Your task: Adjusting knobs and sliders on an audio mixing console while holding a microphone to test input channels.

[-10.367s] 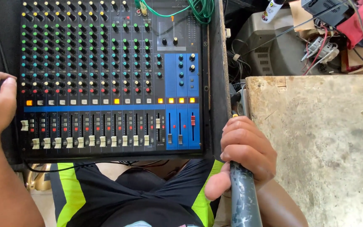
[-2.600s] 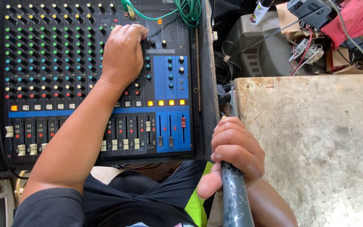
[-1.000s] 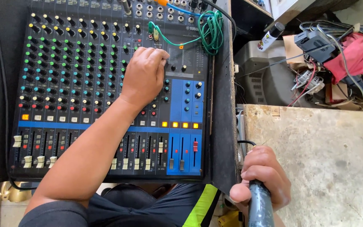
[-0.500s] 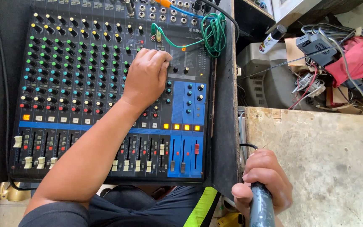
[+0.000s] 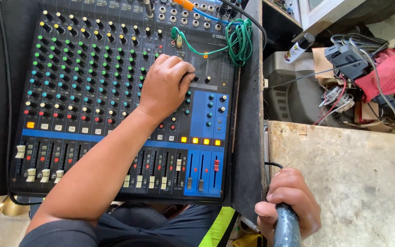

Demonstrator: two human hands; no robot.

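Observation:
A black and blue audio mixer [image 5: 92, 68] with rows of coloured knobs and white faders lies in front of me. My left hand [image 5: 163, 87] reaches across it, and its fingertips pinch a small knob [image 5: 194, 78] in the upper right section. My right hand [image 5: 289, 203] is low at the right, next to the mixer's case edge. It is closed around a grey-blue cylindrical handle [image 5: 285, 228] that runs out of the bottom of the frame. A thin black cable [image 5: 273, 164] curves just above that hand.
A coiled green cable [image 5: 241, 39] and an orange plug [image 5: 186, 4] are plugged in at the mixer's top. A worn concrete slab [image 5: 357, 183] lies to the right. Behind it sit a grey box [image 5: 293, 96], a spray can [image 5: 298, 45], tangled wires and a red cloth [image 5: 385, 73].
My left hand went from the mixer's left edge to the knobs at the upper right and stays there. My right hand keeps hold of the handle. The view has shifted slightly.

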